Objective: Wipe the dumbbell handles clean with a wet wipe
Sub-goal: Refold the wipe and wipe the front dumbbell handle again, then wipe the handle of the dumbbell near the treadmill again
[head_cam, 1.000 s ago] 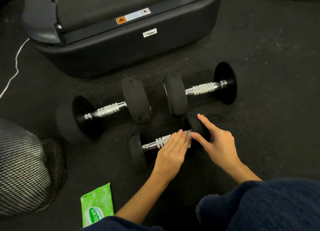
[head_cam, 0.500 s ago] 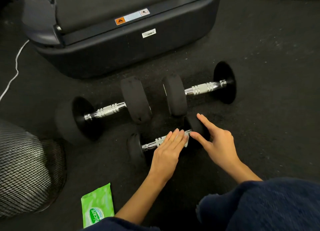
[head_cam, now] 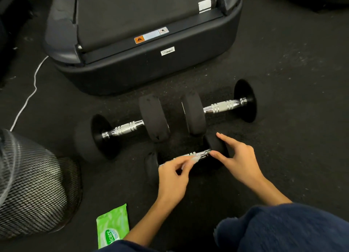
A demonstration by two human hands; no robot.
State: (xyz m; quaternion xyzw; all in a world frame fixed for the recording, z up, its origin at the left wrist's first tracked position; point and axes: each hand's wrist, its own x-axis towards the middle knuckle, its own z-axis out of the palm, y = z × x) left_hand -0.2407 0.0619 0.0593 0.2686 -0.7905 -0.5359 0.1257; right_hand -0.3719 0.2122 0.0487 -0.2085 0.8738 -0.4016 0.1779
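Seen from above, three dumbbells with chrome knurled handles and black round end weights lie on a dark speckled rubber floor, in front of the black base of a treadmill [head_cam: 143,62] at twelve o'clock. The small nearest dumbbell [head_cam: 187,157] sits at the centre, its handle running from eight o'clock up to two o'clock. The left hand [head_cam: 174,178] has its fingers [head_cam: 186,162] curled, pinching a small crumpled white wet wipe [head_cam: 195,158] against the middle of that handle. The right hand [head_cam: 238,159] steadies the weight at the handle's two o'clock end, with forefinger and thumb spread straight on either side of it and gripping nothing. Just beyond, the larger dumbbell on the left [head_cam: 128,128] lies at ten o'clock and the larger dumbbell on the right [head_cam: 221,107] at one o'clock, their inner weights side by side; neither hand is on them. A green plastic pack of wet wipes [head_cam: 112,227] lies on the floor at seven o'clock, beside a black wire mesh basket [head_cam: 35,183] at eight o'clock, and a white cable [head_cam: 28,96] trails at ten o'clock. The task looks to be at an early or middle stage: one handle is being wiped, and the pictures cannot show whether the two larger handles are already clean, so they probably remain.
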